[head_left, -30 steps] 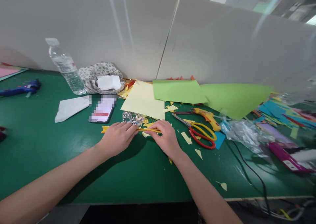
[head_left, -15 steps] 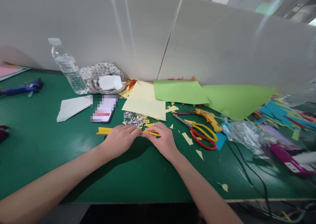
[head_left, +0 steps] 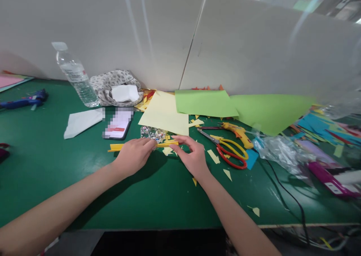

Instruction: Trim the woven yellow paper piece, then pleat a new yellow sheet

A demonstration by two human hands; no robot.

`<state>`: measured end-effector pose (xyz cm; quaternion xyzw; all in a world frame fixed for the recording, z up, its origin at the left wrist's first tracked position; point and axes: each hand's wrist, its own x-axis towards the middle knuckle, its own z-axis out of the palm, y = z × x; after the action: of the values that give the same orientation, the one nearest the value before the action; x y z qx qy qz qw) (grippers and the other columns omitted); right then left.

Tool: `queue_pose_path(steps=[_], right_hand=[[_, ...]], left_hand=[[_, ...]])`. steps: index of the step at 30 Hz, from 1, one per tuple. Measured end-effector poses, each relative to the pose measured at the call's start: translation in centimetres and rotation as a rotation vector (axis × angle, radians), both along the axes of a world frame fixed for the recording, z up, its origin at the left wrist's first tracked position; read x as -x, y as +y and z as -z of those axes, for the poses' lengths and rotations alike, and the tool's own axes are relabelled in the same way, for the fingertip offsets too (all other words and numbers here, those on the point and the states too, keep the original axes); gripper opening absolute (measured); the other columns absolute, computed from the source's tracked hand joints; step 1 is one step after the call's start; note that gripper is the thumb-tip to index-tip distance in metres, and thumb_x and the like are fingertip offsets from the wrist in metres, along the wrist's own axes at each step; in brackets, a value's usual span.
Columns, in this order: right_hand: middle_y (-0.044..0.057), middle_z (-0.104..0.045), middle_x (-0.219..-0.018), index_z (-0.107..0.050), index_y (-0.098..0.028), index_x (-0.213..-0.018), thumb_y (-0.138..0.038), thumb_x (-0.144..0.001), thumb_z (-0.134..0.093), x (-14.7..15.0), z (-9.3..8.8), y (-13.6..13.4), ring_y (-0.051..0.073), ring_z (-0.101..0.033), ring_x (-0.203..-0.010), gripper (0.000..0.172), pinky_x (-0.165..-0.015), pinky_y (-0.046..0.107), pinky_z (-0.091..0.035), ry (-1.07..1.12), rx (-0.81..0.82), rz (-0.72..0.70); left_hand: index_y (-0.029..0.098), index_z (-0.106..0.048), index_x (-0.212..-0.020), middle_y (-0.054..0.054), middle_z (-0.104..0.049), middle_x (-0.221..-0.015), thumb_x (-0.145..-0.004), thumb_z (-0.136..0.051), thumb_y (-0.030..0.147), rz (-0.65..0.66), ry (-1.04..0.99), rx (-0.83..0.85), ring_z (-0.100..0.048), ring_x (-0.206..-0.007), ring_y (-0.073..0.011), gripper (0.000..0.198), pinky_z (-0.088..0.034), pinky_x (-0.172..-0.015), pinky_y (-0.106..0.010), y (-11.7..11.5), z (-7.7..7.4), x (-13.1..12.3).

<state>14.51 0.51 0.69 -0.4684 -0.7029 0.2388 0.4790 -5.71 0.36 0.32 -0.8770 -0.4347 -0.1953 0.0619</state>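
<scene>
1. In the head view, the only one, the yellow paper strip (head_left: 114,147) runs from left to right above the green table (head_left: 141,207), on the near side of the bag of beads (head_left: 153,133). I cannot tell whether it rests on the surface.
2. The left hand (head_left: 134,154) is closed over the middle of the strip; its left end stands out past this hand. I think this grip should be firm but not crushing, because thin folded paper dents easily.
3. The right hand (head_left: 194,155) has thumb and forefinger around the right end, with the palm uncovered. Whether they really pinch, I cannot tell.
4. To crease well, in my judgement, the edges should first be aligned, then pressed with even force along the length.
5. The paper scraps (head_left: 213,156) and the scissors (head_left: 231,152) are near the right hand; better to avoid catching them.
</scene>
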Motion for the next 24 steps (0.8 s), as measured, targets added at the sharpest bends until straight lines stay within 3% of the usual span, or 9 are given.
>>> queue_pose_path(steps=[5,9,13,17,21,24], right_hand=[[0.000,-0.065,-0.068,-0.067,-0.021,-0.088,-0.028,-0.070,-0.069,0.3,-0.1,-0.1,0.015,-0.063,-0.063,0.020,-0.064,0.027,-0.051,-0.005,0.054,0.019],[0.001,-0.067,-0.071,-0.066,-0.022,-0.090,-0.027,-0.071,-0.069,0.6,-0.4,-0.4,0.015,-0.064,-0.067,0.020,-0.068,0.028,-0.051,-0.036,0.049,-0.059],[0.003,-0.070,-0.086,-0.065,-0.023,-0.094,-0.026,-0.071,-0.069,0.8,-0.1,-0.5,0.018,-0.065,-0.080,0.023,-0.075,0.031,-0.051,-0.026,0.040,-0.175],[0.002,-0.070,-0.083,-0.068,-0.022,-0.082,-0.024,-0.071,-0.069,0.9,-0.1,-0.5,0.018,-0.065,-0.079,0.011,-0.073,0.031,-0.052,0.002,0.097,-0.240],[0.003,-0.069,-0.078,-0.067,-0.020,-0.076,-0.027,-0.069,-0.070,0.0,-0.4,-0.1,0.018,-0.064,-0.073,0.010,-0.067,0.030,-0.052,0.081,0.154,-0.214],[0.002,-0.066,-0.075,-0.063,-0.021,-0.091,-0.029,-0.069,-0.070,-1.0,-0.5,0.5,0.016,-0.062,-0.069,0.025,-0.063,0.029,-0.052,0.233,0.174,-0.116]], left_hand=[[0.016,-0.049,-0.084,-0.003,-0.059,-0.072,-0.093,-0.033,0.026,0.032,0.006,0.007,-0.055,-0.065,-0.0162,0.021,-0.038,-0.055,-0.027,-0.2,0.4,-0.4],[0.017,-0.050,-0.080,-0.002,-0.059,-0.071,-0.092,-0.033,0.023,0.068,0.019,-0.020,-0.055,-0.065,-0.0157,0.022,-0.038,-0.054,-0.026,-0.4,0.6,-0.4],[0.018,-0.054,-0.078,-0.001,-0.057,-0.065,-0.088,-0.035,0.014,0.094,0.052,-0.095,-0.053,-0.059,-0.0143,0.021,-0.036,-0.049,-0.024,-0.6,0.4,-0.4],[0.018,-0.054,-0.076,-0.001,-0.057,-0.062,-0.089,-0.036,0.017,0.110,0.026,-0.136,-0.052,-0.056,-0.0138,0.022,-0.036,-0.048,-0.024,-0.9,0.1,-0.7],[0.017,-0.054,-0.084,-0.002,-0.063,-0.073,-0.092,-0.036,0.026,0.099,-0.013,-0.113,-0.057,-0.065,-0.0149,0.022,-0.041,-0.055,-0.025,-0.6,0.1,-0.7],[0.016,-0.054,-0.088,-0.004,-0.064,-0.076,-0.093,-0.036,0.029,0.021,-0.022,-0.078,-0.059,-0.067,-0.0158,0.023,-0.042,-0.057,-0.025,-0.2,-0.1,-0.3]])
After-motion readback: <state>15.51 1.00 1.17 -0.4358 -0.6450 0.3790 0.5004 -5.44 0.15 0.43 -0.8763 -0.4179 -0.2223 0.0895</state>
